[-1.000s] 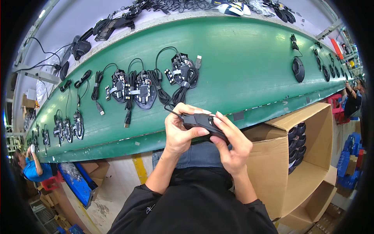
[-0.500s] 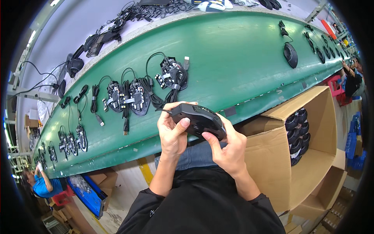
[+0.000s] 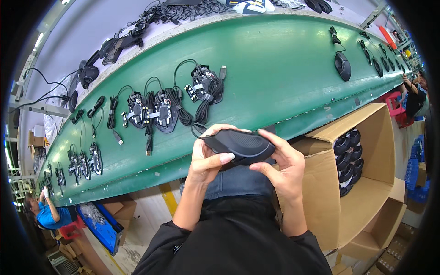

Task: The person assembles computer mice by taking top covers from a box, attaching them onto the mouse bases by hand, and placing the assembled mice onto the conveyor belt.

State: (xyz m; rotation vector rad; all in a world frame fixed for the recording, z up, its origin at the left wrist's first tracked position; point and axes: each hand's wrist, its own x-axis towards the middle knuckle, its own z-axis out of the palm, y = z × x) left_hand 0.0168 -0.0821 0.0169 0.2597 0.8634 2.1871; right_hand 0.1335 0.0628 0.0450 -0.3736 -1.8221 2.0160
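Observation:
A black computer mouse (image 3: 242,143) is held up over the near edge of the green conveyor belt (image 3: 270,68), its ribbed side facing me. My left hand (image 3: 204,164) grips its cable end, with the thumb across the lower edge and the fingers behind. At the other end, my right hand (image 3: 289,168) has it between the index finger on top and the thumb below. The mouse's cable runs out past my left fingers toward the belt. Just beyond lies an opened mouse (image 3: 205,85) with bare circuit parts and a bundled cable.
More opened mice (image 3: 164,111) lie along the belt to the left. A closed mouse (image 3: 342,67) rests at the far right. Beside my right arm stands a cardboard box (image 3: 316,192) containing black mouse shells (image 3: 349,158). A person in blue (image 3: 51,215) works at the far left.
The mouse has been turned from its smooth underside to its ribbed side. My right hand has shifted rightward and its thumb has come off the underside.

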